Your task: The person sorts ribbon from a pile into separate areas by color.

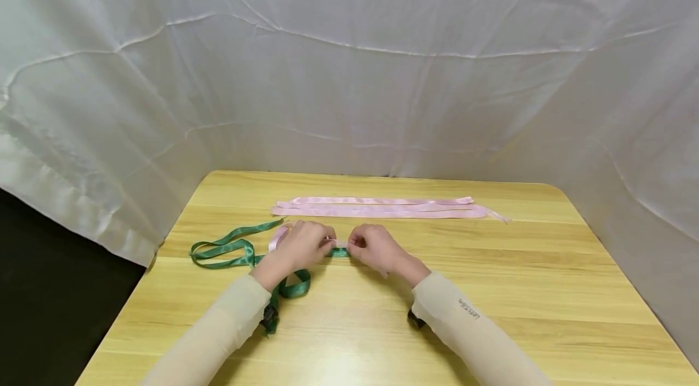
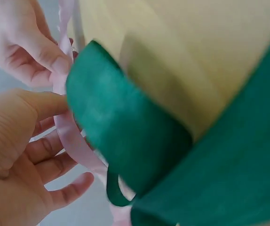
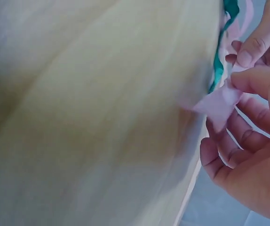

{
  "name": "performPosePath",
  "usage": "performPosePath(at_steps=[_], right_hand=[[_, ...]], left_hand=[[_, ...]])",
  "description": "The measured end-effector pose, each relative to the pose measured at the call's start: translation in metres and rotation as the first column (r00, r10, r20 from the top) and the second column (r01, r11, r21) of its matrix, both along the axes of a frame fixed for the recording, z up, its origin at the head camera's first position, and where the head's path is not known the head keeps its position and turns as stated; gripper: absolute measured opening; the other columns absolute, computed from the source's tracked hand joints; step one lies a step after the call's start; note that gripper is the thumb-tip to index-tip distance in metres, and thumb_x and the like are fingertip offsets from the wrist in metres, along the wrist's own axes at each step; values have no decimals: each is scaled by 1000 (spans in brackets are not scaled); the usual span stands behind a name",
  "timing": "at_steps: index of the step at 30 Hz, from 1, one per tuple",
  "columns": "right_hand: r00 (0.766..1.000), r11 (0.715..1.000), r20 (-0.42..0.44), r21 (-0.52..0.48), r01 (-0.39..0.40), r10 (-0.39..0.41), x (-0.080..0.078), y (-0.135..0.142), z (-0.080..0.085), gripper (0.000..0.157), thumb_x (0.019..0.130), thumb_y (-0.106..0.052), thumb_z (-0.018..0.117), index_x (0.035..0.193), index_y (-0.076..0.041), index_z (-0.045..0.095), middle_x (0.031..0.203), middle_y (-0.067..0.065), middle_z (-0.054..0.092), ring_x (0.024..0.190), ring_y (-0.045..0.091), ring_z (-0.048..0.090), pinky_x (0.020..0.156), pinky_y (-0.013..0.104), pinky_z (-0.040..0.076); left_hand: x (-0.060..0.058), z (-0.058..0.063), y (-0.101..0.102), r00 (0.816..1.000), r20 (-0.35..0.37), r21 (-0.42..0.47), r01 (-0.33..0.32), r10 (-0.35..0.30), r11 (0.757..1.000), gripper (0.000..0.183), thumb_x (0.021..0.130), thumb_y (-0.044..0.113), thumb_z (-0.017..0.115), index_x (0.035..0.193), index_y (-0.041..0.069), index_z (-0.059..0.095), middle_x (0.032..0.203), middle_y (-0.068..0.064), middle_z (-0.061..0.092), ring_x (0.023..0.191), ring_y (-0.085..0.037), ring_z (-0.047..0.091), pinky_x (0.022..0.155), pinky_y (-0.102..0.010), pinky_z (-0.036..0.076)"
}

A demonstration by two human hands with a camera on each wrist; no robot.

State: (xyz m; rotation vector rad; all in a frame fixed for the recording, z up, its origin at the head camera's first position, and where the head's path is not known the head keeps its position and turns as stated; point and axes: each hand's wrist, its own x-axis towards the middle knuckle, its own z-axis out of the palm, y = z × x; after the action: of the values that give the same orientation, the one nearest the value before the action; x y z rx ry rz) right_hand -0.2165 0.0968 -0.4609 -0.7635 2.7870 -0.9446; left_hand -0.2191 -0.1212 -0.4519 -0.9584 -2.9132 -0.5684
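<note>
Both hands meet near the middle of the wooden table, thumbs close together. My left hand [image 1: 306,244] pinches a pink satin ribbon [image 2: 71,139] between thumb and fingers. A short way along the same ribbon, my right hand [image 1: 377,247] also pinches it, and its pointed end [image 3: 219,104] sticks out past the fingers in the right wrist view. A green satin ribbon [image 1: 221,254] lies in loose loops to the left, and part of it shows below the gap between the hands. In the left wrist view, a big green fold stands beside the left fingers.
Several pink ribbon strips [image 1: 377,209] lie side by side across the back of the wooden table [image 1: 524,289]. White cloth [image 1: 382,94] hangs behind the table and along its sides. At the lower left is a dark area [image 1: 54,295] beyond the table edge.
</note>
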Motion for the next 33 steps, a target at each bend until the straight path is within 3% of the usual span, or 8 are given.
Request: performPosePath(at_steps=[8,11,15,19,24,29,33], right_hand=[[998,994,65,-104,32,-26,-2,20,16,15,104,-20,68,99,-8,74,83,2,70,67,10,58,64,26,49],[998,991,61,-129,39,-31,-3,32,21,19,104,-23,68,104,-6,77,87,6,73,72,12,61,69,30,52],[998,988,32,-147,57,-52,-5,49,29,20,104,-23,68,106,-7,78,91,6,75,81,13,63,76,33,52],[997,985,-9,-153,79,-82,-4,62,37,16,103,-23,69,100,-11,79,88,0,74,85,15,64,74,33,50],[994,984,-34,-147,97,-103,0,73,45,14,102,-25,71,95,-16,79,90,-2,74,88,16,65,73,34,50],[994,983,-23,-153,106,-111,4,85,47,14,102,-27,71,96,-17,79,93,-2,74,89,16,66,72,35,50],[993,982,-12,-148,114,-117,5,96,48,13,103,-28,70,96,-19,78,93,0,75,88,16,65,71,34,49]], left_hand=[[0,19,-15,999,47,113,0,-5,994,16,104,20,69,103,9,80,88,0,76,66,-6,53,67,-29,50],[1,26,-23,997,71,174,13,-26,985,19,106,21,65,104,6,78,84,-1,74,61,-6,49,66,-28,47],[1,31,-32,997,63,243,21,-38,970,23,107,22,63,89,11,71,66,3,56,55,-6,39,62,-27,40],[-1,35,-39,998,58,301,-3,-15,954,35,106,23,65,74,17,55,62,6,38,55,-7,32,59,-26,33],[-2,38,-44,994,105,340,-39,3,939,36,107,24,64,73,19,53,67,5,44,57,-9,32,62,-27,34],[-1,41,-49,986,168,367,-81,19,927,26,107,22,62,81,20,67,85,4,67,69,-12,53,71,-32,45],[-1,43,-50,985,172,373,-83,20,924,23,108,20,60,87,19,71,93,2,72,81,-16,59,79,-36,47]])
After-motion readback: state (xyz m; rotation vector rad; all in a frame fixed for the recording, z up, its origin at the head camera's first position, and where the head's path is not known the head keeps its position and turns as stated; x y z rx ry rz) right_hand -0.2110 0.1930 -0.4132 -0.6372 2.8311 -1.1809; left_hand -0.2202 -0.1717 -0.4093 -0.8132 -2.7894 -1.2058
